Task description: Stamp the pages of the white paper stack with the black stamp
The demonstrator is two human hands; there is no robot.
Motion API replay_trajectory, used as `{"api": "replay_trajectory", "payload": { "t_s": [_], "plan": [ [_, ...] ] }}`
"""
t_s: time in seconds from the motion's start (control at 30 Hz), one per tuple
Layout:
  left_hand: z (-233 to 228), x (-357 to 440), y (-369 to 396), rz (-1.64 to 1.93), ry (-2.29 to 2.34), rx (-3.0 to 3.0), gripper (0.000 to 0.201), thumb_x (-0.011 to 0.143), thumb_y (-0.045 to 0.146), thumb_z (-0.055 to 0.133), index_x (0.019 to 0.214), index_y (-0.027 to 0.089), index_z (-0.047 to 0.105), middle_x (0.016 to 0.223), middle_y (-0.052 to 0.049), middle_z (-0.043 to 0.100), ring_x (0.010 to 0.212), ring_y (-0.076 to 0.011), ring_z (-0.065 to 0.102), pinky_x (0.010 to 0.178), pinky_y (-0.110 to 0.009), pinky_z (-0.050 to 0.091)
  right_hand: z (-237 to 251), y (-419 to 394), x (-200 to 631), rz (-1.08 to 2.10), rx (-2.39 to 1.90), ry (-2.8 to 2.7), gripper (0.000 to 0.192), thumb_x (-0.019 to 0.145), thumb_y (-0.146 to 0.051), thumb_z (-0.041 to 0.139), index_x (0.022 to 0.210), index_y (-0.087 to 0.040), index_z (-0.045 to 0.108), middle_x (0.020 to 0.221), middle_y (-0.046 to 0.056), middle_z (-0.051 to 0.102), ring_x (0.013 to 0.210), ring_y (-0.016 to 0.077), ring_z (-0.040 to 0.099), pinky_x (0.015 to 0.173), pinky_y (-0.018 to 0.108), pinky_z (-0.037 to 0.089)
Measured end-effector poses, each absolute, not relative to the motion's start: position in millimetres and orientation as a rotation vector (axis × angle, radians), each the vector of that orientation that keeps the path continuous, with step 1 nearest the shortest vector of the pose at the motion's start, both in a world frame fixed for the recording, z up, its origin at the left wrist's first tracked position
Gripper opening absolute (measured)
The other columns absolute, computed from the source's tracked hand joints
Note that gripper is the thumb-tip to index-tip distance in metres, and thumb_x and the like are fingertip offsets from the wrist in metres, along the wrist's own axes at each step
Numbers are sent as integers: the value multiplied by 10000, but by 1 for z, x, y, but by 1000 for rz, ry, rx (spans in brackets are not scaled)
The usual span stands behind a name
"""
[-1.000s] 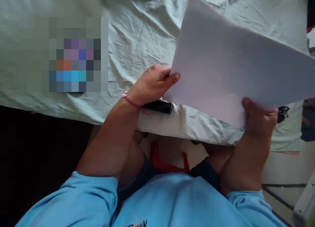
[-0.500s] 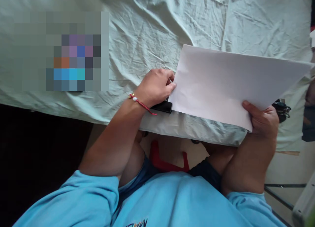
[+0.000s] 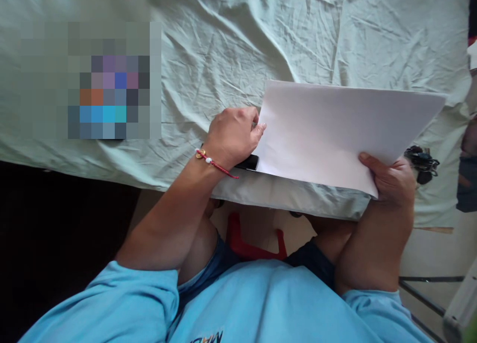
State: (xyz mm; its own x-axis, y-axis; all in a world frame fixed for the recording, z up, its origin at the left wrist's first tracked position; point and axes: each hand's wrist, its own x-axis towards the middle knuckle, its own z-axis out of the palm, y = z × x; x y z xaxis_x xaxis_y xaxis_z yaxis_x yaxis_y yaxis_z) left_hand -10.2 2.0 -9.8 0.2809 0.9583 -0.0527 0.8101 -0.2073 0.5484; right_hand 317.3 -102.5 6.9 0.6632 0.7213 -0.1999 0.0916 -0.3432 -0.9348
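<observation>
Two bare forearms reach out from a light blue shirt (image 3: 268,303) at six o'clock, and between the knees a red stool (image 3: 238,243) shows on the pale floor. Just past them runs the near edge of the counter, draped in a wrinkled pale green cloth (image 3: 231,50) that hangs over the rim. Open cloth spreads toward twelve o'clock and eleven o'clock. A white sheet of paper (image 3: 335,124) sits at one o'clock, near the edge. The right hand (image 3: 391,181) is clamped on its near right corner, thumb on top. The left hand (image 3: 233,134), fingers curled, pinches its left edge above a black marker (image 3: 249,162). Dark keys (image 3: 423,162) lie at three o'clock.
</observation>
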Motion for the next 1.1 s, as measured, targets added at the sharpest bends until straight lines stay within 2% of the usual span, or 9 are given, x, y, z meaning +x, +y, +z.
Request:
{"api": "replay_trajectory", "payload": {
  "t_s": [0.1, 0.2, 0.33, 0.5, 0.7, 0.83, 0.97, 1.1],
  "plan": [
    [9, -1, -6, 152, 1691, 2084, 325, 1079, 358, 537, 1204, 184, 782, 1132, -141, 832, 1100, -334, 764, 1010, -436, 551, 8, -102, 316, 761, -1842, -649, 497, 430, -351, 1019, 852, -177, 822, 920, 52, 805, 722, 166, 695, 626, 287, 587],
    [15, 6, -13, 119, 1754, 2151, 375, 1111, 362, 476, 1256, 173, 765, 1224, -177, 817, 1146, -346, 760, 978, -419, 544, 10, -101, 315, 731, -1862, -642, 482, 433, -358, 1010, 839, -181, 822, 908, 45, 804, 718, 162, 684, 613, 280, 573],
    [7, 9, -13, 251, 1766, 2206, 407, 1124, 359, 421, 1217, 178, 773, 1182, -184, 813, 1080, -340, 769, 930, -421, 546, 9, -98, 315, 735, -1836, -598, 466, 424, -348, 1001, 818, -176, 822, 901, 40, 809, 713, 143, 681, 606, 243, 563],
    [4, 6, -5, 321, 1718, 2087, 372, 1104, 394, 495, 1160, 183, 796, 1152, -175, 830, 1081, -344, 762, 949, -429, 527, 3, -96, 316, 702, -1744, -596, 484, 433, -325, 1002, 854, -161, 829, 921, 42, 816, 733, 134, 698, 643, 229, 594],
    [9, -2, 3, 424, 1613, 1895, 256, 1056, 344, 607, 1023, 178, 798, 1084, -131, 835, 995, -291, 746, 907, -409, 516, 0, -97, 316, 642, -1722, -562, 521, 435, -319, 1015, 893, -161, 823, 939, 39, 812, 762, 144, 710, 662, 249, 633],
    [7, -10, 2, 434, 1509, 1814, 245, 1019, 369, 655, 1082, 160, 766, 1086, -124, 812, 973, -265, 722, 915, -397, 525, -2, -99, 321, 631, -1658, -572, 507, 471, -302, 1002, 923, -164, 819, 989, 31, 814, 827, 133, 726, 724, 223, 654],
    [9, -17, -3, 563, 1355, 1664, 265, 936, 373, 746, 1105, 169, 736, 1123, -93, 789, 996, -227, 706, 925, -352, 542, -2, -101, 323, 600, -1559, -586, 465, 521, -289, 989, 932, -173, 805, 1014, 15, 806, 878, 140, 738, 809, 260, 687],
    [16, -18, -8, 695, 1155, 1421, 80, 917, 253, 704, 868, 190, 711, 821, -11, 705, 756, -152, 609, 725, -279, 504, -3, -100, 322, 561, -1521, -576, 479, 536, -277, 983, 966, -158, 808, 1021, 14, 799, 915, 131, 738, 917, 257, 676]
  ]
}}
